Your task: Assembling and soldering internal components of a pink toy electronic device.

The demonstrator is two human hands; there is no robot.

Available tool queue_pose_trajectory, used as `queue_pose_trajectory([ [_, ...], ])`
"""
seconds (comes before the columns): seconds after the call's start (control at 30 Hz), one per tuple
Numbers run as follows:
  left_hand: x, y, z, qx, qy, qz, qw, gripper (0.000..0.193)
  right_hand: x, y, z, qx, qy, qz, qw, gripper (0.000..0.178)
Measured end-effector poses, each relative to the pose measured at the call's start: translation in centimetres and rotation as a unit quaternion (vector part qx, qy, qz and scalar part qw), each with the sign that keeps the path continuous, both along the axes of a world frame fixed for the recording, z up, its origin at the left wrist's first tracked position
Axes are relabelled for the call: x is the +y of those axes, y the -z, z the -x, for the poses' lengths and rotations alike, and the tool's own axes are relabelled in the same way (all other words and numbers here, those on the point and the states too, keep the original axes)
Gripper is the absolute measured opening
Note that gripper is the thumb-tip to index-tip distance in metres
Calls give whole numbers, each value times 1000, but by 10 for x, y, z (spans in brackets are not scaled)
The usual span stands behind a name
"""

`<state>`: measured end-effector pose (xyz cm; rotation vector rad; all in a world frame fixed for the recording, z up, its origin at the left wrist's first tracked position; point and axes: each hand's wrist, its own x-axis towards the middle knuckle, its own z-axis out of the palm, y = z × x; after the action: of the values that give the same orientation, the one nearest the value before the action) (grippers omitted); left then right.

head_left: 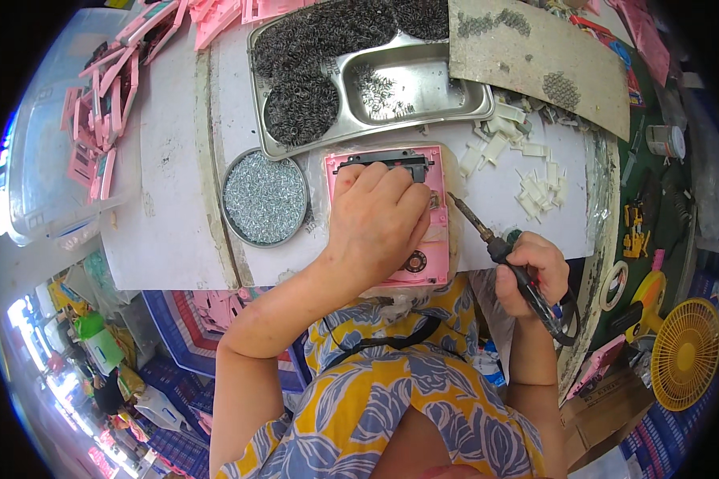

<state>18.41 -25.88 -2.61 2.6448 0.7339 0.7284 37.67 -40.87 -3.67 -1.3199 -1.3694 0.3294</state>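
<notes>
A pink plastic casing (439,275) lies in front of me, with a black plastic bar (408,157) across its far end and a round black part (415,261) near its lower right. My left hand (378,219) rests over the casing, knuckles up and fingers curled down against the bar. Its fingertips are hidden, so what they grip cannot be seen. In my right hand (534,275) is a soldering iron (497,246), held by its dark handle. The iron's tip points up and left, just right of the casing and apart from it.
A round dish (265,198) of small silvery parts sits left of the casing. Beyond it stands a metal tray (359,126) heaped with dark springs, partly under a flat board (535,60). White plastic pieces (539,188) lie at right; pink parts (100,120) pile at far left. A yellow fan (685,354) stands lower right.
</notes>
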Motion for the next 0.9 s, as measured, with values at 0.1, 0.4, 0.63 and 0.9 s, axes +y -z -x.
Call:
queue_pose_trajectory([
  [0.1,0,-1,0,-3,1,1,1000,20,0,0,0,-4,-1,-3,1000,17],
  [0.4,-1,0,1,4,3,-2,1000,26,1,-1,-2,3,-10,-4,1000,18],
  [0.63,16,-37,38,47,-14,41,998,51,-11,-2,-6,13,20,31,999,20],
  [0.9,39,-25,81,204,86,11,975,31,-1,-7,-5,17,5,2,1000,20],
])
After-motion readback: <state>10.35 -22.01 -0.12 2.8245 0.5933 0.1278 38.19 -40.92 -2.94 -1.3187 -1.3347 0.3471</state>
